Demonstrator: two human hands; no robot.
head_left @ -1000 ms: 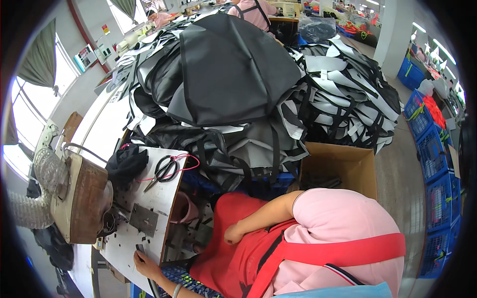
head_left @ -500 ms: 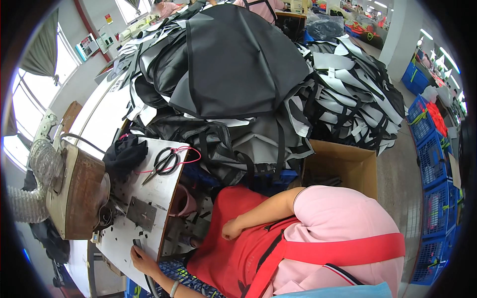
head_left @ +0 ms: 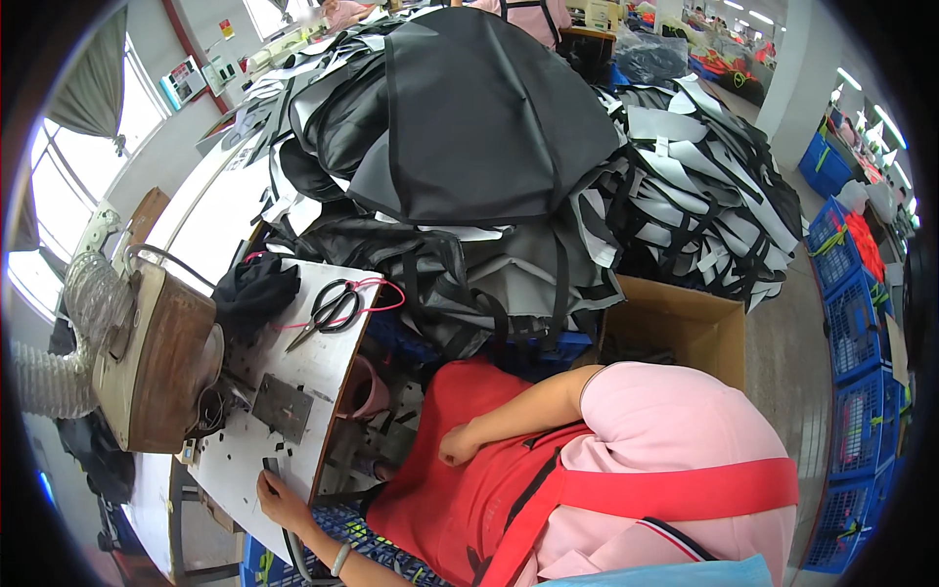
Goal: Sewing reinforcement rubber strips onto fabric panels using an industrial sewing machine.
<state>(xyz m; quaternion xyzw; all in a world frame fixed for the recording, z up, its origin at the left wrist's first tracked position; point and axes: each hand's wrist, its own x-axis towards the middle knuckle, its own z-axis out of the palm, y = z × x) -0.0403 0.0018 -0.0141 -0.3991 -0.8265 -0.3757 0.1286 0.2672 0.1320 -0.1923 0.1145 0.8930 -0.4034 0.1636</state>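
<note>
My left hand [head_left: 278, 497] is at the near edge of the white worktable [head_left: 230, 489], its fingers pinched on a black strap [head_left: 292, 550]. One short end sticks out past the fingertips over the table, and the rest hangs down below the hand. My right hand [head_left: 458, 447] rests curled on the red apron [head_left: 440, 499] over my lap; whether it holds anything is hidden. Beyond the left hand, a dark metal plate [head_left: 283, 408] is set in the tabletop beside a brown, worn machine head [head_left: 168, 357]. Black-handled scissors [head_left: 328, 313] with a pink cord lie farther up the table.
A large heap of black and grey fabric pieces [head_left: 489, 117] rises ahead. Crumpled black cloth [head_left: 256, 293] lies by the scissors. A cardboard box [head_left: 685, 313] stands right of my lap, a pink bin [head_left: 367, 389] under the table edge. Blue crates [head_left: 849, 333] line the far right.
The view has shifted slightly, so the table and machine sit a little farther right. My left hand still pinches the strap, with slightly more of its end showing. The right hand has stayed on the lap.
</note>
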